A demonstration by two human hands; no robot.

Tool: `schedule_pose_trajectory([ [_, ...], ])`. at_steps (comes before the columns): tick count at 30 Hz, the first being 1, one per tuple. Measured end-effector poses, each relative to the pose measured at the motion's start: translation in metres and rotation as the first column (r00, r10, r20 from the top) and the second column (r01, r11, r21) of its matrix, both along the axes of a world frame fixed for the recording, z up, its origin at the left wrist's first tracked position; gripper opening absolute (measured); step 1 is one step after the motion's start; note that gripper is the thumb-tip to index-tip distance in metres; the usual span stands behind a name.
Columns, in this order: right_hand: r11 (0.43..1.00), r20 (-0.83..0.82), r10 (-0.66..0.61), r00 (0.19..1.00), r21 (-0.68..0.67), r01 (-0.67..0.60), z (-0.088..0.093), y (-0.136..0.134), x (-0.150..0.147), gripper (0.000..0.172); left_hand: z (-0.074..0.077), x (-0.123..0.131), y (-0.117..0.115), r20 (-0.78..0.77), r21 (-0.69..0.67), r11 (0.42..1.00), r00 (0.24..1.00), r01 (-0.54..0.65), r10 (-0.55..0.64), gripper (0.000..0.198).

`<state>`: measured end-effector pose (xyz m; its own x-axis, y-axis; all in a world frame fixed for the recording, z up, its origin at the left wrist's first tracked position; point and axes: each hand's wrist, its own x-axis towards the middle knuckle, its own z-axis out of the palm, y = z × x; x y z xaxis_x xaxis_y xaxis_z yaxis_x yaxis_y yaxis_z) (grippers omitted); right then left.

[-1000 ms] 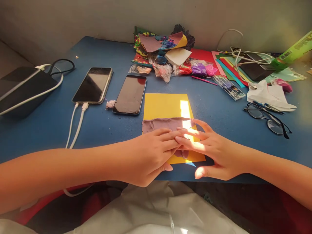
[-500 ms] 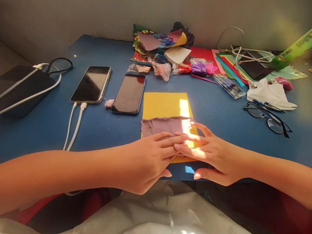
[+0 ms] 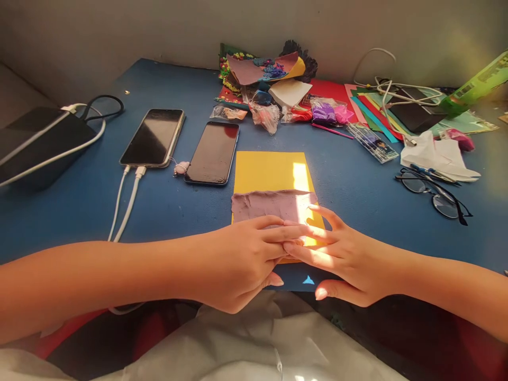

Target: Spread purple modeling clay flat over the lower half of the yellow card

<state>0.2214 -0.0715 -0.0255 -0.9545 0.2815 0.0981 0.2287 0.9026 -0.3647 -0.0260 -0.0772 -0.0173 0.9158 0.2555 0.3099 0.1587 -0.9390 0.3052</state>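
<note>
A yellow sheet of card [image 3: 265,170] lies on the blue table near its front edge. Across its middle stretches a flat, uneven layer of mauve modelling clay [image 3: 264,202]. My left hand [image 3: 254,256] rests over the lower part of the clay, its fingers stretched to the right. From the other side, my right hand [image 3: 345,254] reaches in with fingers spread, their tips on the clay's right part and meeting the left fingers. Both thumbs are held away from the card. The hands hide the lower part of the clay and card.
Left of the card lie two phones [image 3: 154,138] [image 3: 213,153], one with white cables plugged in. Eyeglasses [image 3: 434,194] and crumpled white paper [image 3: 436,156] are at the right. Bagged clay [image 3: 323,112], coloured sheets and a clay-decorated card [image 3: 264,69] crowd the back.
The hands stay over the clay with only slight finger shifts; the right index finger has moved a little lower. The whole view has shifted slightly.
</note>
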Motion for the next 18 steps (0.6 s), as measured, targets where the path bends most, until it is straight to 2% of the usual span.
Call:
schedule_pose_trajectory([
  [5,0.998,-0.027,0.025,0.999,0.062,-0.023,-0.002,0.001,0.000,0.053,-0.004,0.000,0.005,0.107,0.008,1.000,0.994,-0.021,0.020,0.031],
  [9,0.987,-0.190,0.092,0.977,0.145,-0.065,-0.005,0.007,0.004,0.060,-0.007,-0.001,0.010,0.284,0.018,0.991,0.951,-0.133,0.122,0.028],
  [11,0.979,-0.276,0.108,0.955,0.197,-0.053,-0.005,0.010,0.005,0.060,-0.007,-0.002,0.012,0.260,0.058,0.982,0.953,-0.178,0.157,0.028],
  [14,0.969,-0.366,0.094,0.926,0.246,-0.001,-0.005,0.011,0.006,0.056,-0.008,-0.002,0.013,0.148,0.143,0.975,0.977,-0.172,0.151,0.030],
  [18,0.956,-0.411,0.075,0.909,0.289,0.052,-0.004,0.010,0.006,0.048,-0.011,-0.001,0.014,0.127,0.155,0.976,0.982,-0.155,0.136,0.032],
])
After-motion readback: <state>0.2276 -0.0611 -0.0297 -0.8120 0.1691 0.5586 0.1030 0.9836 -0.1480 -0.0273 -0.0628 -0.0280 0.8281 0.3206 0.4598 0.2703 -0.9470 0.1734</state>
